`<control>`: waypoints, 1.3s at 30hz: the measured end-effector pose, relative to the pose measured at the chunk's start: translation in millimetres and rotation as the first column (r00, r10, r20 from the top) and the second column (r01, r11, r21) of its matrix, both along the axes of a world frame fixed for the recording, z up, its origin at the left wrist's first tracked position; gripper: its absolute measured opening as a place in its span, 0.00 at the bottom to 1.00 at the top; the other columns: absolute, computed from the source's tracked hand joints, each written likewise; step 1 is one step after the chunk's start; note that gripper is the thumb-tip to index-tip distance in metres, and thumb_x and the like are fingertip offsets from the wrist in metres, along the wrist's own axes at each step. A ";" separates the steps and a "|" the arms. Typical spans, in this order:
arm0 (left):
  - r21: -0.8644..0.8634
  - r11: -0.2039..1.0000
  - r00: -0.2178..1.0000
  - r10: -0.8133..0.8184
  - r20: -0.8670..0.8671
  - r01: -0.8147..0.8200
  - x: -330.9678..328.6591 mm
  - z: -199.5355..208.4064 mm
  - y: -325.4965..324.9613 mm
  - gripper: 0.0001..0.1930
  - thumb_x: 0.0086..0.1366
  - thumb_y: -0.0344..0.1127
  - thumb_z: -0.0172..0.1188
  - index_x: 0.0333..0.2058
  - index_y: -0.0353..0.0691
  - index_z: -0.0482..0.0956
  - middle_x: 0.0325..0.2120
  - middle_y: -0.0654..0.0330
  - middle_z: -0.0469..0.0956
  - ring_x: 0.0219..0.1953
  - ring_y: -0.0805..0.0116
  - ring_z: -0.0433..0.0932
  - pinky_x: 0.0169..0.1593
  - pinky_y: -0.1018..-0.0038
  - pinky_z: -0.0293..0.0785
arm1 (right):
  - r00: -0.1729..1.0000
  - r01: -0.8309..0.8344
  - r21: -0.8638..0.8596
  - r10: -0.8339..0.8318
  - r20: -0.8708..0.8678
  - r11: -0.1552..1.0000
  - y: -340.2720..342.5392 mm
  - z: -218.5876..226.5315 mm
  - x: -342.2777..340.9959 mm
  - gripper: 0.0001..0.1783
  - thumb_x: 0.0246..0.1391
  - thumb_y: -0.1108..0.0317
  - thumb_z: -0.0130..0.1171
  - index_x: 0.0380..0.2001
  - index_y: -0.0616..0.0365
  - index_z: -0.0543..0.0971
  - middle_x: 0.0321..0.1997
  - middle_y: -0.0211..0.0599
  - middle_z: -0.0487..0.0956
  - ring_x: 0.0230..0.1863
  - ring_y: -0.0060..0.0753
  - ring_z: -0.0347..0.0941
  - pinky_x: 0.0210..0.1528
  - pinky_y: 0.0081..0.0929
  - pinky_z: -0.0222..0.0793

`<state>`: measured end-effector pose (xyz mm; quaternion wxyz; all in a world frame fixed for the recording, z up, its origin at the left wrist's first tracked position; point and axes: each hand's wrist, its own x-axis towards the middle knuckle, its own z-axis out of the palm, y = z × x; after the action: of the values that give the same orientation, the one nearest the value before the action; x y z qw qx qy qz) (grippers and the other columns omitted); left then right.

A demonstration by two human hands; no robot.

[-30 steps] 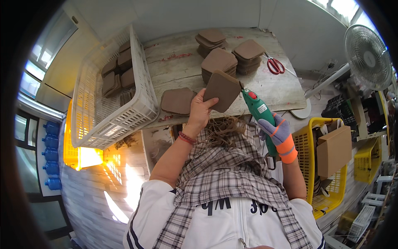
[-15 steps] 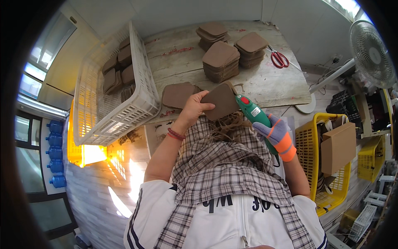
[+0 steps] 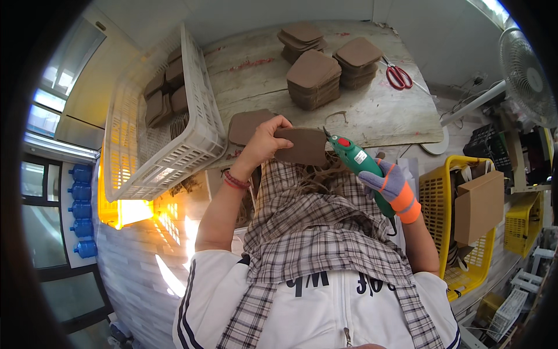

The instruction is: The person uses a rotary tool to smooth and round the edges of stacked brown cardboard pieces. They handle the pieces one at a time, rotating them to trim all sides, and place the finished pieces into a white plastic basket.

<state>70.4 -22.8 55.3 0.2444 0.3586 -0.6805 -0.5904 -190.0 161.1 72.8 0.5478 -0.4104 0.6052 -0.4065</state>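
My bare left hand (image 3: 268,142) pinches a flat brown rounded-square piece (image 3: 305,146), thumb on top, near the table's front edge. In the gloved right hand (image 3: 392,189) is a pair of green electric scissors (image 3: 351,154) with a red button. Its dark tip meets the far right corner of the piece; whether the blades touch it I cannot tell. Thin brown offcut strips (image 3: 318,177) lie in my lap on the plaid apron (image 3: 314,250). Another brown piece (image 3: 244,125) lies on the table behind my left hand.
Several stacks of brown pieces (image 3: 314,75) stand on the worn table (image 3: 250,87), with red-handled scissors (image 3: 399,77) beside them. A white crate (image 3: 200,139) of more pieces is at left. At right are a yellow basket (image 3: 435,200) holding a cardboard box (image 3: 479,206), and a fan (image 3: 526,75).
The brown piece has tilted and turned in my left hand, its face now seen more edge-on. The electric scissors have shifted slightly along its right side. A curled strip shows on the table.
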 end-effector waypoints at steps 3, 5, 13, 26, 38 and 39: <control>-0.009 0.996 0.993 0.090 -0.080 -0.091 4.1 -3.5 -4.5 0.10 0.49 0.21 0.63 0.31 0.37 0.75 0.25 0.68 0.75 0.28 0.81 0.73 0.33 0.82 0.71 | 0.999 -0.042 -0.004 0.042 -0.021 0.999 1.2 -5.2 -2.4 0.17 0.49 0.60 0.65 0.36 0.62 0.76 0.21 0.25 0.74 0.19 0.13 0.66 0.22 0.14 0.61; 0.107 0.987 0.979 0.134 -0.154 -0.118 4.0 0.9 -2.9 0.09 0.50 0.22 0.64 0.30 0.37 0.76 0.25 0.67 0.76 0.28 0.81 0.74 0.33 0.82 0.71 | 0.999 -0.050 0.033 0.050 0.012 0.998 1.5 -4.9 -2.1 0.18 0.49 0.59 0.65 0.36 0.62 0.76 0.21 0.25 0.74 0.20 0.12 0.67 0.23 0.13 0.62; 0.160 0.982 0.980 0.124 -0.156 -0.099 -2.4 -6.3 -1.2 0.08 0.50 0.23 0.64 0.31 0.35 0.77 0.25 0.65 0.78 0.27 0.79 0.76 0.32 0.82 0.73 | 0.995 -0.082 0.012 0.083 -0.056 0.997 -1.4 -6.5 1.5 0.21 0.47 0.56 0.66 0.37 0.61 0.76 0.22 0.25 0.74 0.21 0.12 0.68 0.24 0.13 0.63; 0.189 0.978 0.995 -0.095 0.012 0.091 -21.1 -9.4 11.8 0.08 0.48 0.24 0.65 0.29 0.36 0.78 0.24 0.65 0.79 0.27 0.79 0.75 0.34 0.81 0.73 | 0.990 -0.134 0.051 0.136 -0.036 0.990 -8.3 3.4 7.6 0.23 0.46 0.55 0.67 0.39 0.60 0.75 0.22 0.25 0.75 0.20 0.11 0.67 0.23 0.12 0.63; 0.132 0.924 0.905 0.380 -0.191 -0.360 47.6 22.3 -24.9 0.14 0.52 0.23 0.62 0.39 0.37 0.74 0.34 0.62 0.77 0.34 0.74 0.76 0.39 0.79 0.73 | 0.998 0.028 -0.053 -0.030 -0.047 0.998 -10.0 -26.1 -4.5 0.23 0.47 0.59 0.66 0.41 0.63 0.75 0.24 0.28 0.76 0.22 0.13 0.68 0.24 0.14 0.63; 0.115 0.899 0.882 0.436 -0.176 -0.422 59.3 16.7 -38.7 0.15 0.52 0.24 0.62 0.40 0.36 0.74 0.34 0.60 0.77 0.35 0.71 0.76 0.40 0.76 0.73 | 0.997 0.046 -0.066 -0.050 -0.065 0.997 -7.7 -31.7 -9.1 0.22 0.48 0.59 0.66 0.41 0.63 0.75 0.24 0.28 0.76 0.22 0.13 0.68 0.24 0.14 0.64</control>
<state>129.8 -61.5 72.0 0.4220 0.4486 -0.5346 -0.5787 -199.1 153.5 41.2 0.5038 -0.4266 0.6194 -0.4250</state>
